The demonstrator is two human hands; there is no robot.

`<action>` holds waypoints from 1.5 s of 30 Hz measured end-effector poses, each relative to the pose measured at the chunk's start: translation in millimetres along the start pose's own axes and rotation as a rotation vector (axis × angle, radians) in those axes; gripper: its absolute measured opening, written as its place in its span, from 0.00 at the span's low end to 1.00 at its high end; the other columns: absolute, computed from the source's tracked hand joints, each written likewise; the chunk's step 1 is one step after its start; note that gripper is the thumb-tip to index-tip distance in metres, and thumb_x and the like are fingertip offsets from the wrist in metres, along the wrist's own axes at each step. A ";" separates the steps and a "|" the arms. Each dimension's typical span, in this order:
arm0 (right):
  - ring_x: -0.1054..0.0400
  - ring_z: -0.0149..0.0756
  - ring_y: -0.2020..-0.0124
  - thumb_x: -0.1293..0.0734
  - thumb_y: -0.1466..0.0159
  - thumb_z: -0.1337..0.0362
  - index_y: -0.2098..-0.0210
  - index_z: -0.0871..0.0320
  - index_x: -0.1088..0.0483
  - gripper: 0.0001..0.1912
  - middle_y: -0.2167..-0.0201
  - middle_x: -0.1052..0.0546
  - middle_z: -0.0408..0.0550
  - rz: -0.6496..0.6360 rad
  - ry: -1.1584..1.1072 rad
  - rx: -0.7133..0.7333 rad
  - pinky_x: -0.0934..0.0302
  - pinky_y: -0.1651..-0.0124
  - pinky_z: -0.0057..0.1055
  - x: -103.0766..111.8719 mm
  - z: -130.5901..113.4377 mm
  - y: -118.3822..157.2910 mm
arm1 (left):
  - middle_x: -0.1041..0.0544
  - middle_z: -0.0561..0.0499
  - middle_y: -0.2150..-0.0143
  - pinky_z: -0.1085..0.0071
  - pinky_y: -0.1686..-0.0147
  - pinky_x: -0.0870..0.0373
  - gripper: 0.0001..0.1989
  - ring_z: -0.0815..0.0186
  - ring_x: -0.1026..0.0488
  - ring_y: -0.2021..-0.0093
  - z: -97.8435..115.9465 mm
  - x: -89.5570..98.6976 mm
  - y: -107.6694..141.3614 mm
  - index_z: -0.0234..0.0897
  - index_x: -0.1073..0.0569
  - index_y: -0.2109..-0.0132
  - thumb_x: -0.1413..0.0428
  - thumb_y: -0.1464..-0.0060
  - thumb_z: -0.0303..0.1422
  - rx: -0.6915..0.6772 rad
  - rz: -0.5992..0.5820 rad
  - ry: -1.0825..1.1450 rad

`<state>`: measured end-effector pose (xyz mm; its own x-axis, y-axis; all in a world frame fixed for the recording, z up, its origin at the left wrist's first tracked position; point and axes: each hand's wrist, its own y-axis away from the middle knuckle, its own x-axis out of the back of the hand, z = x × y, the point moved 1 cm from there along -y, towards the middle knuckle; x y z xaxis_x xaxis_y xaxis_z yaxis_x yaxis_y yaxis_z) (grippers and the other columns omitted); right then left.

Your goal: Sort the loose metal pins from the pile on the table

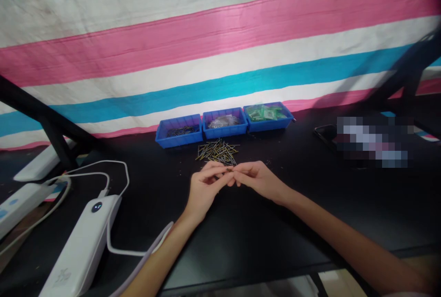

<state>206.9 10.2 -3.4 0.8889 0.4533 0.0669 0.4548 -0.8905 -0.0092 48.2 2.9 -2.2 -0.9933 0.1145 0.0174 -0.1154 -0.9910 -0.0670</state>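
My left hand (206, 186) and my right hand (258, 179) meet at the fingertips over the black table (206, 251). Both are closed in a pinch around a small, dark piece (229, 169), too small to name. Just beyond the fingers lies a loose pile of thin metal pins (218, 151), some silvery and some yellowish. Behind it three blue trays stand in a row: the left tray (179, 139) holds dark thin pieces, the middle tray (225, 130) clear plastic bags or pieces, and the right tray (270, 125) green packets.
A white power bank (81, 246) with white cables (127, 173) lies at the left, one cable running along my left forearm. A white power strip (20, 205) is further left. A dark phone-like object (325, 134) lies at the right, beside a blurred-out area. Striped sheeting (220, 25) hangs behind.
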 end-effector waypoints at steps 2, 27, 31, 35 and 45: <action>0.34 0.27 0.71 0.38 0.40 0.57 0.69 0.58 0.26 0.13 0.70 0.23 0.45 -0.039 0.015 0.005 0.40 0.64 0.26 -1.5 -0.6 0.3 | 0.29 0.49 0.65 0.79 0.83 0.41 0.05 0.75 0.34 0.75 0.1 0.0 -0.4 0.35 0.22 0.71 0.38 0.58 0.32 0.023 0.004 0.018; 0.37 0.28 0.76 0.32 0.46 0.56 0.72 0.58 0.26 0.10 0.77 0.28 0.43 0.357 0.030 0.080 0.42 0.73 0.27 -7.0 -1.7 0.0 | 0.32 0.50 0.64 0.77 0.77 0.38 0.08 0.74 0.36 0.73 0.8 6.1 -2.4 0.36 0.22 0.69 0.38 0.58 0.35 -0.059 0.038 -0.092; 0.39 0.28 0.76 0.32 0.46 0.57 0.74 0.57 0.25 0.10 0.77 0.30 0.44 0.377 0.088 0.106 0.45 0.73 0.27 -6.8 1.8 0.8 | 0.32 0.50 0.63 0.77 0.79 0.42 0.07 0.77 0.38 0.77 -0.5 1.5 0.0 0.36 0.23 0.73 0.38 0.59 0.35 -0.053 -0.046 -0.162; 0.44 0.26 0.79 0.32 0.47 0.56 0.74 0.56 0.24 0.10 0.81 0.34 0.42 0.336 0.204 0.114 0.50 0.77 0.26 -9.8 3.1 2.4 | 0.33 0.51 0.65 0.78 0.81 0.44 0.06 0.78 0.39 0.77 -2.0 -2.9 2.4 0.34 0.26 0.76 0.39 0.58 0.33 -0.038 -0.136 -0.192; 0.41 0.27 0.78 0.33 0.45 0.56 0.74 0.57 0.25 0.11 0.78 0.30 0.44 0.417 0.210 0.093 0.47 0.76 0.26 -1.7 -2.5 3.9 | 0.34 0.51 0.63 0.78 0.79 0.40 0.06 0.76 0.37 0.76 -1.9 -3.2 3.5 0.36 0.27 0.68 0.43 0.52 0.34 -0.037 -0.087 -0.155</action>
<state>207.1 5.9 -1.1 0.9705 0.0320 0.2390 0.0734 -0.9833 -0.1665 51.0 -0.9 -4.4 -0.9665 0.1848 0.1781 -0.2038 -0.9744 -0.0951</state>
